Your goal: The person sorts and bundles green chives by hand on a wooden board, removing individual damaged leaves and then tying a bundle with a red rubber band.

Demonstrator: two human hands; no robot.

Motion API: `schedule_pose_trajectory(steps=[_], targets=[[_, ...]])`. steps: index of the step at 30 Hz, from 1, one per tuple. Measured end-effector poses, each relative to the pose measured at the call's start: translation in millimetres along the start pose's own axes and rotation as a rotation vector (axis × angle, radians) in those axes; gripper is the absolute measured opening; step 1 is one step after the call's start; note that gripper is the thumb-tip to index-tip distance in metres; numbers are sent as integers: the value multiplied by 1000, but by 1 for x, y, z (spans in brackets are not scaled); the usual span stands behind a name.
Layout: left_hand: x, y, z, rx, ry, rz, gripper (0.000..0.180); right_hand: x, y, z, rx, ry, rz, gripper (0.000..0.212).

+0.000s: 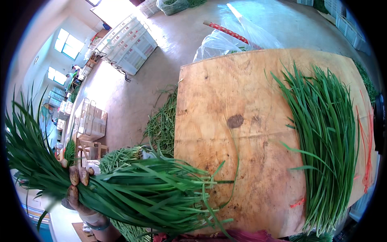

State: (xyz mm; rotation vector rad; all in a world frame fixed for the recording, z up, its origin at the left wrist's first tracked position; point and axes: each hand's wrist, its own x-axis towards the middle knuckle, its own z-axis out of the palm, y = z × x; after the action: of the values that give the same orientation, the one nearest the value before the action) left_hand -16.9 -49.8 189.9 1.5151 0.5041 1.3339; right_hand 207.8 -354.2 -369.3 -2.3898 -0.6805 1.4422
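Note:
At the left, my left hand is closed round a large bunch of green garlic chives. The dark leaves fan out past my fingers to the left. The paler cut ends point right and reach over the near left part of a wooden board. A second bundle of garlic chives lies lengthwise along the board's right side, its pale ends toward me. One loose chive blade lies on bare wood near the held bunch. My right hand does not show.
Red ties lie on the board's right edge, and a short red piece sits nearer me. Loose greens are heaped left of the board. Clear plastic sheeting lies beyond it. White crates stand at the far left.

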Motion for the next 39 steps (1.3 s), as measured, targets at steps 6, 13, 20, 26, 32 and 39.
schedule_pose_trajectory(steps=[6,13,20,26,32,39], targets=[[-30,16,-30,-230,-86,-73,39,-22,28,15,-58,38,-69,31],[-49,36,-5,-164,-79,-18,39,-44,84,-20,-227,192,-259,31],[-68,48,8,-14,-174,162,27,-189,90,-146,-625,187,-226,28],[-74,58,36,-141,-137,111,18,-436,56,-248,-306,571,-246,41],[-42,48,54,-92,-155,56,20,-528,-9,-385,352,734,-528,32],[-24,58,70,39,-226,2,24,-466,-96,-551,9,1473,-661,29]])
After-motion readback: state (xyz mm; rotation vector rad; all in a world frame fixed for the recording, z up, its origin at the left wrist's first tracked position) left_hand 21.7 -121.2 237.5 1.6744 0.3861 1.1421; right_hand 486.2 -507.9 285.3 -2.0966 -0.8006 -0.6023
